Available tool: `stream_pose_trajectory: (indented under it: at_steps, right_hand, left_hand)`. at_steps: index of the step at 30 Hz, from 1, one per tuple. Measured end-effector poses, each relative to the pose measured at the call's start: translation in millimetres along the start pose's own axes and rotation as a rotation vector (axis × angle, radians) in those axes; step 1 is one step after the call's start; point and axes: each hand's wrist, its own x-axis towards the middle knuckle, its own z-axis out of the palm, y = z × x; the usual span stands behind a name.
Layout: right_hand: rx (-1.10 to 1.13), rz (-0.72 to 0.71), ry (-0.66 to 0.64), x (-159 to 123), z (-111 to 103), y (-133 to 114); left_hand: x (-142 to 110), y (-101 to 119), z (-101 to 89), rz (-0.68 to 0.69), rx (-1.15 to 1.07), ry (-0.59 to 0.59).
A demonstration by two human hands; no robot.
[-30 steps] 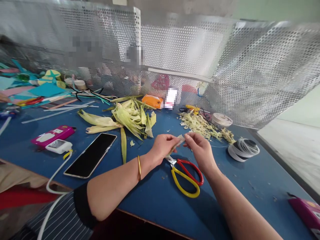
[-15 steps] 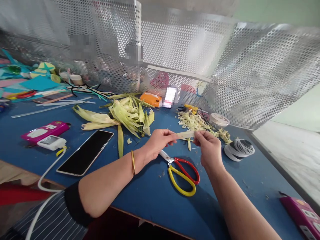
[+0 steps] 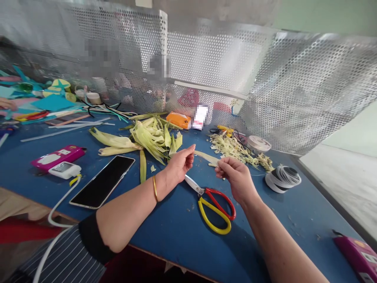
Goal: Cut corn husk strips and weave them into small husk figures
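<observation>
A narrow pale strip of corn husk (image 3: 206, 157) is stretched between my two hands above the blue table. My left hand (image 3: 179, 163), a gold bangle at its wrist, is closed at the strip's left end; its fingers are partly hidden. The other end is pinched between the thumb and fingers of my right hand (image 3: 235, 177). Below and between them lie scissors (image 3: 216, 208) with one red and one yellow handle, their blades partly under my left hand. A heap of green corn husks (image 3: 151, 135) lies beyond my left hand, and shredded husk pieces (image 3: 232, 149) beyond my right.
A black-screened phone (image 3: 103, 181) and a magenta device (image 3: 59, 158) with a white cable lie left. A spool of thread (image 3: 283, 179) stands right, near a roll of tape (image 3: 259, 143). Behind are an orange packet (image 3: 178, 120) and a perforated metal screen (image 3: 206, 55). Another person's hand (image 3: 7, 104) shows far left.
My left hand has moved slightly left and turned, its fingers now pointing up. My right hand has shifted left and down with the strip, which now slopes down to the right.
</observation>
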Motion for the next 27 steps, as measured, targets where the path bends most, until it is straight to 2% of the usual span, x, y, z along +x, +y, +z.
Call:
stream_pose_trajectory:
  at_steps: [3, 5, 10, 13, 19, 22, 25, 27]
  right_hand:
    - [0.007, 0.008, -0.015, -0.1, 0.8, 2.0]
    - [0.035, 0.011, 0.027, -0.7, 2.4, 4.3]
    - [0.084, -0.01, 0.141, -5.1, 10.2, 10.3]
    - [0.071, -0.016, 0.127, -9.0, 16.5, 13.2]
    - [-0.128, -0.073, 0.022, -15.4, 21.8, 16.5]
    - [-0.346, -0.249, -0.019, -14.0, 12.5, 14.1]
    - [-0.629, -0.623, -0.016, -9.6, 0.0, 9.4]
    - [-0.764, -0.826, -0.069, -7.1, -5.8, 6.6]
  left_hand:
    - [2.0, 0.6, -1.4, 0.02, -0.009, 0.009]
    - [0.0, -0.1, -1.1, -0.005, 0.0, -0.016]
    - [-16.3, -13.5, 4.2, -0.103, 0.085, -0.166]
    - [-24.7, -23.5, 6.6, -0.056, 0.191, -0.276]
    - [-24.6, -20.0, 6.6, 0.048, 0.215, -0.126]
    - [-23.4, -10.8, 6.3, 0.04, 0.23, -0.1]
    - [-24.1, -3.4, 5.6, 0.006, 0.282, -0.147]
    - [-24.9, -1.3, 5.0, -0.018, 0.324, -0.213]
